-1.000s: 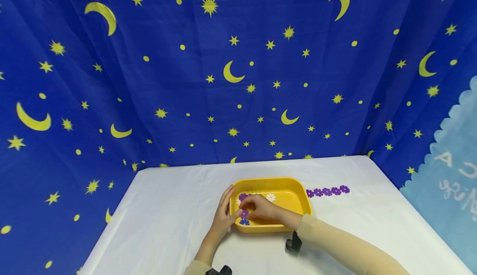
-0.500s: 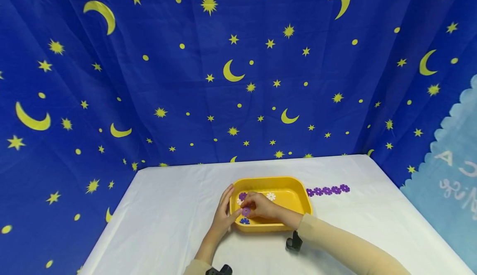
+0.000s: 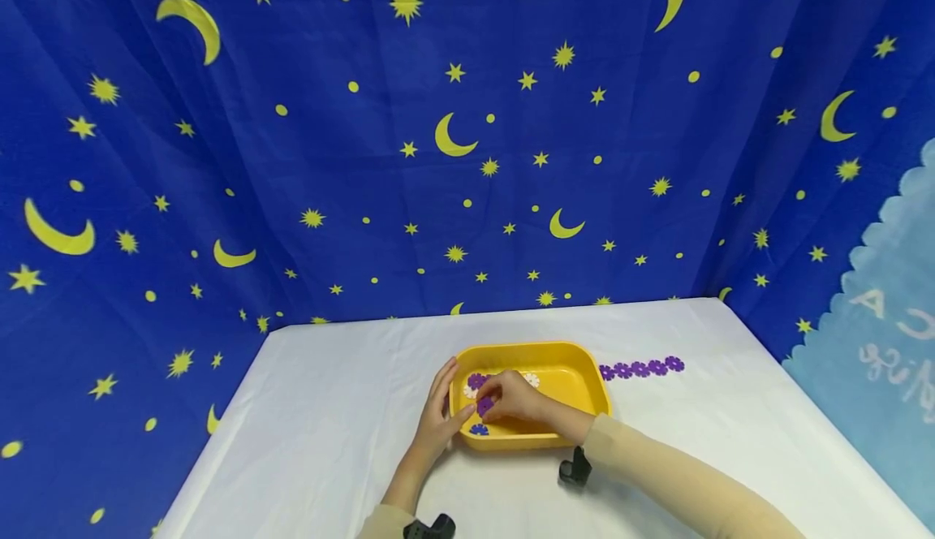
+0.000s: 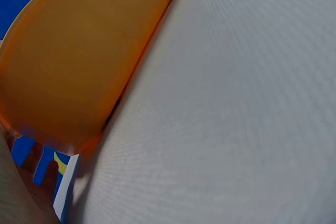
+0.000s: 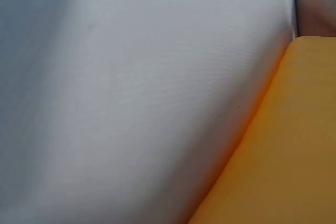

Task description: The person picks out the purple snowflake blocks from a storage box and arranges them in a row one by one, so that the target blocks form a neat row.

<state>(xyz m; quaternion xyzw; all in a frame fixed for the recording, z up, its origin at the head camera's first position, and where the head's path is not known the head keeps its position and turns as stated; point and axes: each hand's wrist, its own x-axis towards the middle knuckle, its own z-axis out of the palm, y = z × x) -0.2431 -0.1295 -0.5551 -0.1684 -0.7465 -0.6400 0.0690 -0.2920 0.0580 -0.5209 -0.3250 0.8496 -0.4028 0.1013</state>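
Observation:
In the head view my right hand [image 3: 514, 398] reaches into a yellow tray [image 3: 529, 441] and pinches a purple flower-shaped disc [image 3: 485, 406] at its fingertips. My left hand [image 3: 436, 419] rests against the tray's left end, fingers straight along the outside and thumb over the rim. On the tray floor, a blue flower disc [image 3: 478, 429] lies at the near left corner. Another purple disc [image 3: 477, 381] and a white one [image 3: 470, 391] lie near the far left corner. One more white disc [image 3: 532, 379] shows beyond the right hand, which may hide others.
Several purple flower discs in a row [image 3: 641, 369] lie right of the tray on the white-covered table [image 3: 351, 425]. Blue cloth with yellow moons and stars [image 3: 409, 117] hangs behind and at the sides. The wrist views show mostly tray wall and tablecloth.
The purple disc by the left thumb has been picked up by my right fingers and has moved slightly away from me and to the right. The left hand stays on the tray.

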